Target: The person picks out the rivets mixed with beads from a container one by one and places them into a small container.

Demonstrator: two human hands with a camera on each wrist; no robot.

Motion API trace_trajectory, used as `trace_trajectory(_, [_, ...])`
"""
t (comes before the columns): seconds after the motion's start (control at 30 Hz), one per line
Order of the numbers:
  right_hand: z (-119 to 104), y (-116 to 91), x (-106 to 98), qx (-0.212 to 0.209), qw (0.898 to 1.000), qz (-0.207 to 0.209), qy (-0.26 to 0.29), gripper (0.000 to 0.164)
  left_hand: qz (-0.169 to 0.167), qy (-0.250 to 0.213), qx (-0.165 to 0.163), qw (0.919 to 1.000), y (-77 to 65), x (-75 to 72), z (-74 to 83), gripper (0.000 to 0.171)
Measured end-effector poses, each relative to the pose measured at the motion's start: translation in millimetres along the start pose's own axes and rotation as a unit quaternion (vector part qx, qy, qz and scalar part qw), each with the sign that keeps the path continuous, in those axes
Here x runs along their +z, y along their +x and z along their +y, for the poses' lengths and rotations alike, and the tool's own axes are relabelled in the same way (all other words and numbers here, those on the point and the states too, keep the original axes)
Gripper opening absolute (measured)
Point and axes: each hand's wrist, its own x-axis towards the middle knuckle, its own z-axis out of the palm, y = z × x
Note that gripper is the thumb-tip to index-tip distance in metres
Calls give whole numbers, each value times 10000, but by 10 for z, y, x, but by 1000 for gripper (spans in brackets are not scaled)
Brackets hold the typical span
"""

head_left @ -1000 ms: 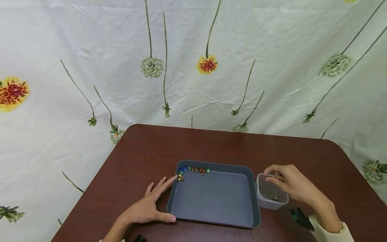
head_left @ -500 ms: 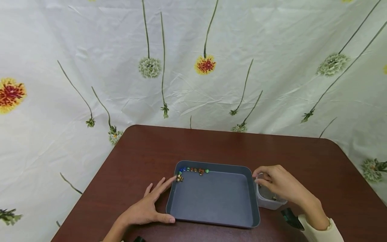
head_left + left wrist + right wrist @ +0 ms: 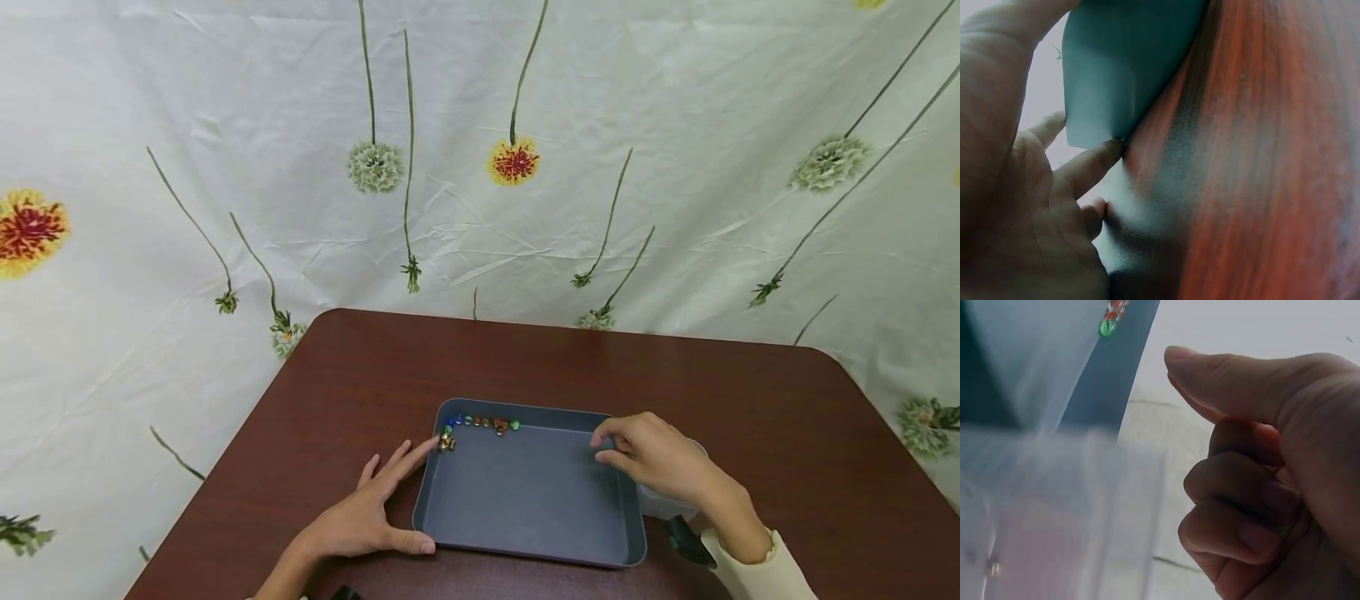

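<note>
My left hand spreads its straight fingers along the left side of a grey tray, thumb by the near left corner; the left wrist view shows fingertips against the tray's wall. A row of small glass marbles, blue, green and brown, lines the tray's far left edge. Below its left end sits a shiny gold cluster. My right hand is above the tray's right side, thumb and index finger forward, other fingers curled. I cannot tell whether it holds something small.
A clear plastic container stands against the tray's right side, partly hidden under my right hand. A small gold piece shows inside it. Both rest on a dark red-brown table, with a flower-printed white cloth hanging behind.
My right hand has moved left from over the plastic container to above the tray's right side. The left hand stays at the tray's left edge, and the row of marbles looks unchanged.
</note>
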Motion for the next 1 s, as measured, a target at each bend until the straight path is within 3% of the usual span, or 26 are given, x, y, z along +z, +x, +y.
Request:
trace_trajectory(0.27, [-156,190,88,-250,9994,-210,-128,15,39,-15,-13,10000,-13,1,-20,108])
trace_trajectory(1.0, [-430,645,228,-514,9982,-266,-136,18,2,-82,25,10000,-9,-19,6,108])
